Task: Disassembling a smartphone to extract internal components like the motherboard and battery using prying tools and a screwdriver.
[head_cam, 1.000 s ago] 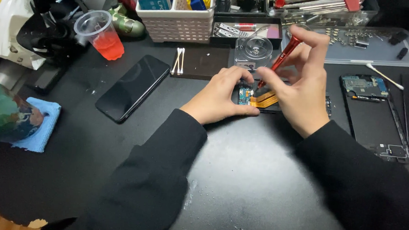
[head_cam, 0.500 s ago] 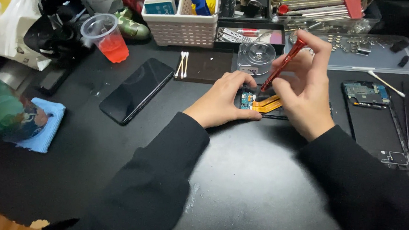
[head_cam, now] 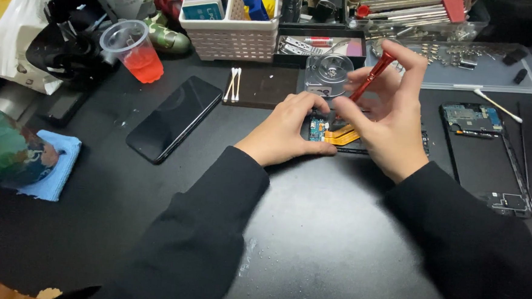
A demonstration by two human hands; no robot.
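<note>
- Centre of the frame: the opened phone point(head_cam: 333, 133) lies on the black mat point(head_cam: 310, 231), its board and orange flex cable showing
- Left hand point(head_cam: 288, 129) rests on the phone's left edge, fingers curled down, pressing it
- Right hand point(head_cam: 389, 122) pinches a red screwdriver point(head_cam: 370, 77), tip down on the phone
- Centre left: a black screen panel point(head_cam: 173, 126)
- Upper left: a cup of red drink point(head_cam: 135, 48)

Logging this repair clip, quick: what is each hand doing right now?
Left hand: fingers curled, pressing down on the opened phone, steadying it.
Right hand: closed around a red screwdriver, tip down on the phone.
</note>
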